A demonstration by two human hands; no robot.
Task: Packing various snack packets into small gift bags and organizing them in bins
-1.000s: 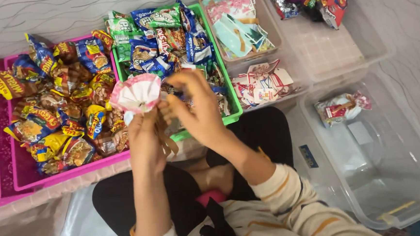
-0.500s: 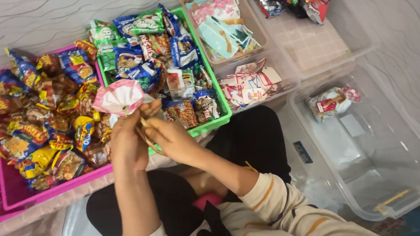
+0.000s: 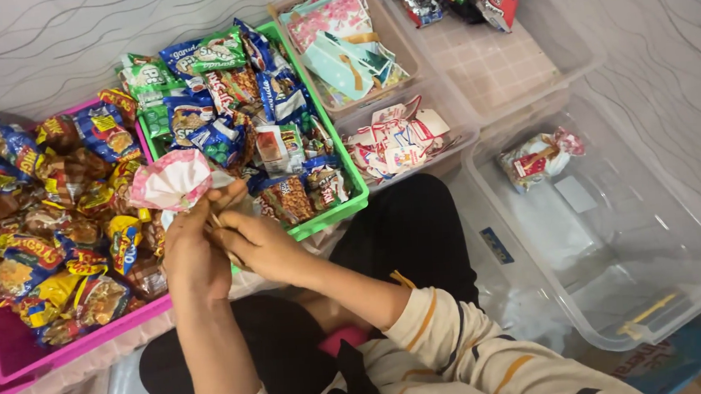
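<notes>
Two hands pinching a small pink-and-white gift bag over snack trays.

Left hand point(image 3: 192, 259) is gripping the gathered neck of the pink-and-white gift bag point(image 3: 171, 179), fingers closed narrow around it; right hand point(image 3: 260, 243) is touching the left at 3 o'clock, fingers curled on a thin tan tie point(image 3: 221, 229) at the bag neck. Bag is sitting just above both hands, at 12 o'clock, overlapping the edge between the pink tray point(image 3: 68, 352) at 9 o'clock and the green tray point(image 3: 331, 214) at 1 o'clock, both full of snack packets. Clear tub point(image 3: 615, 286) at 3 o'clock is holding one finished wrapped bag point(image 3: 536, 157).
</notes>
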